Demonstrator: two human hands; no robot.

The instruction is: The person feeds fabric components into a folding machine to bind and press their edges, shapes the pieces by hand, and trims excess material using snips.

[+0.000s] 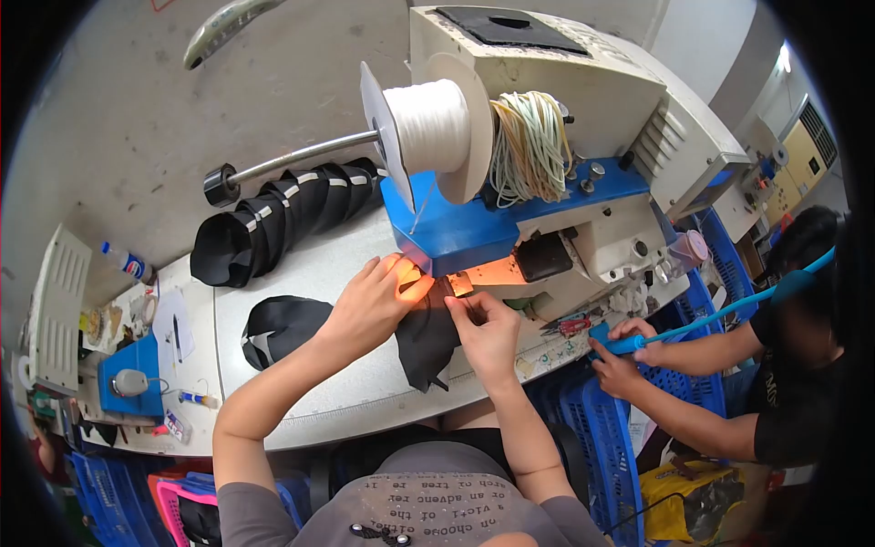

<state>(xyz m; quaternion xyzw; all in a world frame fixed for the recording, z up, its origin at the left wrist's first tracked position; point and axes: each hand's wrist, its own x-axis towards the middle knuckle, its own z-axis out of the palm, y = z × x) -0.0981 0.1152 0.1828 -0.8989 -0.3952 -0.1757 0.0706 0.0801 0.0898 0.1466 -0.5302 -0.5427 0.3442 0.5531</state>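
Under the blue head of a machine (456, 228), lit orange from a lamp, lies a black shoe upper (426, 342) with its lower end hanging toward me. My left hand (378, 299) comes in from the left, its fingers curled onto the upper's far edge beside the machine head. With thumb and fingertips my right hand (488, 330) pinches the upper's right edge, close to the lit working spot. Another black upper (287, 326) lies on the white table left of my left hand. The exact contact point beneath the head is partly hidden.
A row of nested black uppers (292, 210) stands behind. A spool of white tape (428, 128) and a cord bundle (530, 150) sit on the machine. At right, a co-worker's hands (624, 356) hold a blue tool with a hose. Blue baskets (597, 438) stand below.
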